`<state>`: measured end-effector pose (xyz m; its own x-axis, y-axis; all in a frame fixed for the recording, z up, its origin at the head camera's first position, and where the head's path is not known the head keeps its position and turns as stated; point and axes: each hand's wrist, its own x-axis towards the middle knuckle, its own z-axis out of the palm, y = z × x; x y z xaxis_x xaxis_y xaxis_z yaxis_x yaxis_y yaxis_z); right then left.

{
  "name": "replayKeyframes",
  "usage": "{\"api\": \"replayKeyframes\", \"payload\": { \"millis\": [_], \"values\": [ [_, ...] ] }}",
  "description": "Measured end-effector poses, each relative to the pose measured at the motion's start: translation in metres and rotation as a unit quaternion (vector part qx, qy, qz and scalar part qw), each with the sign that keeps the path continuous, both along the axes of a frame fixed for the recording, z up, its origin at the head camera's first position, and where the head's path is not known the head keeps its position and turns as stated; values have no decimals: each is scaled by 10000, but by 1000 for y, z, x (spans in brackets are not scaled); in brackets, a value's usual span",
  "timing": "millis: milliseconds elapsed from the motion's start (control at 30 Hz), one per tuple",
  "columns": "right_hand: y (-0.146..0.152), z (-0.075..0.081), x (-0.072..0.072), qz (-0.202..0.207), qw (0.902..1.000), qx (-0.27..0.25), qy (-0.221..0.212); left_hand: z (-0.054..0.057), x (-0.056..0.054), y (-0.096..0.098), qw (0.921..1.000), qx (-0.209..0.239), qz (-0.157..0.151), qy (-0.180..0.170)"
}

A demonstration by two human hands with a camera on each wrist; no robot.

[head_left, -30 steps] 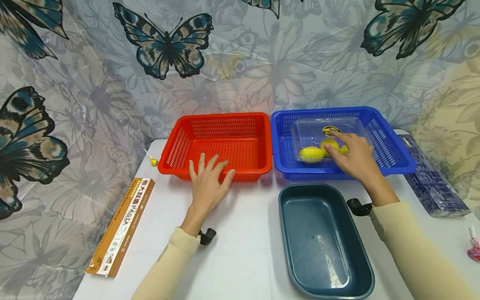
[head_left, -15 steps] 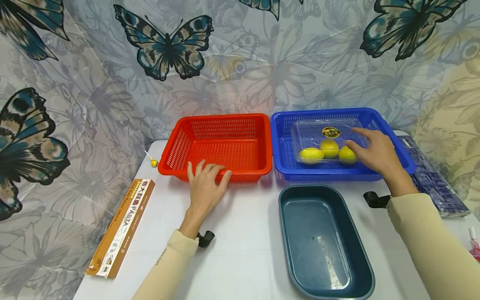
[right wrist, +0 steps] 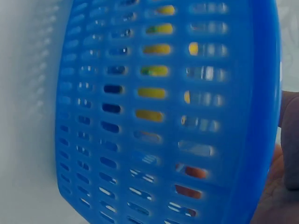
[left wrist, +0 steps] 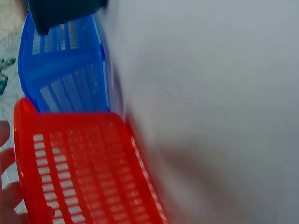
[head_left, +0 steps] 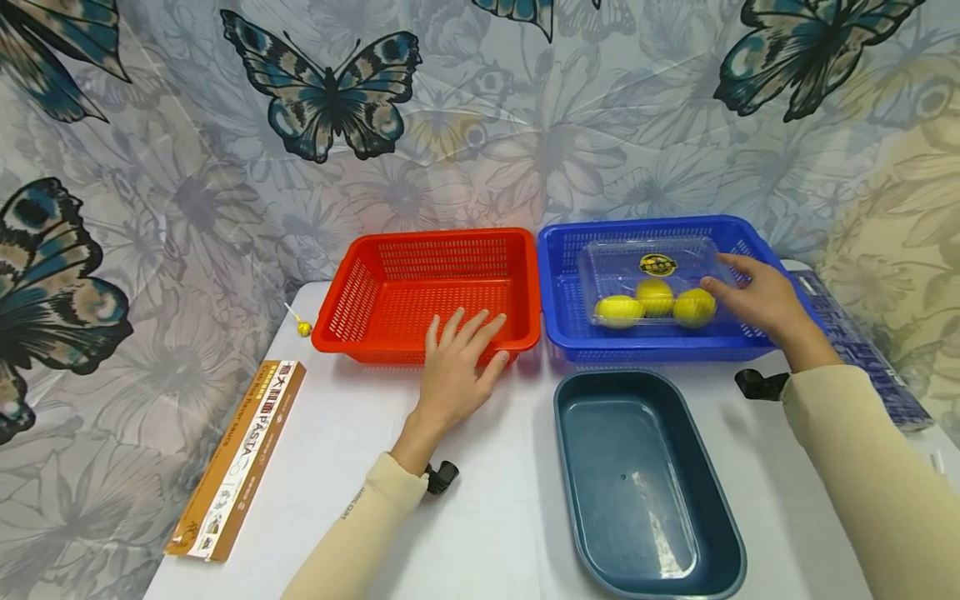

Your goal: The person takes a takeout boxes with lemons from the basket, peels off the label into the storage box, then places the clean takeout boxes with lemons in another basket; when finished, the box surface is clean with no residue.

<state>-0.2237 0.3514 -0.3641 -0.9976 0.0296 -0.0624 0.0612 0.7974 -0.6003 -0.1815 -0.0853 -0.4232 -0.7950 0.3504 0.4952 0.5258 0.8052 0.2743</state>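
A clear lidded plastic box [head_left: 617,265] with a black-and-yellow label and several lemons [head_left: 655,297] inside lies in the blue basket [head_left: 600,343]. My right hand [head_left: 768,304] reaches over the basket's front rim to the box's right end, thumb and index finger overlapping it with a gap between them. In the right wrist view, reddish fingertips show through the blue basket [right wrist: 210,135]. My left hand [head_left: 457,375] lies over the front rim of the red basket [head_left: 352,321], its fingers spread and nothing in them.
A dark teal tub [head_left: 637,467] stands in front of the blue basket. At left lie a long pasta box [head_left: 236,467] and a yellow lollipop [head_left: 302,327]. A dark blue patterned packet [head_left: 862,350] lies at right. Patterned cloth [head_left: 487,125] hangs behind.
My right hand has moved right from above the lemons to the box's right end. My left hand has shifted right along the red basket's front rim. The box stays put.
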Motion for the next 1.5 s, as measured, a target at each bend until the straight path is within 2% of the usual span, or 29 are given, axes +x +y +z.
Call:
{"api": "replayKeyframes", "payload": {
  "millis": [100,267,400,533,767,1200,1500],
  "values": [
    [5,1,-5,-9,9993,-70,-375,2,-1,10,9993,-266,-261,-63],
    [11,2,-12,91,9963,-261,-818,3,-1,21,9955,-802,-490,-100],
    [15,3,-14,118,9928,-545,-1062,4,-2,25,9907,-1181,-649,-170],
    [20,1,-15,139,9921,-547,-1122,6,-2,27,9867,-1393,-791,-268],
    [25,-2,-17,226,9917,-649,-1088,8,-1,26,9833,-1508,-974,-287],
    [26,-5,-17,315,9884,-831,-1234,5,1,27,9818,-1616,-963,-264],
    [27,-5,-17,517,9867,-847,-1289,5,1,30,9826,-1418,-1144,-354]
  ]
}}
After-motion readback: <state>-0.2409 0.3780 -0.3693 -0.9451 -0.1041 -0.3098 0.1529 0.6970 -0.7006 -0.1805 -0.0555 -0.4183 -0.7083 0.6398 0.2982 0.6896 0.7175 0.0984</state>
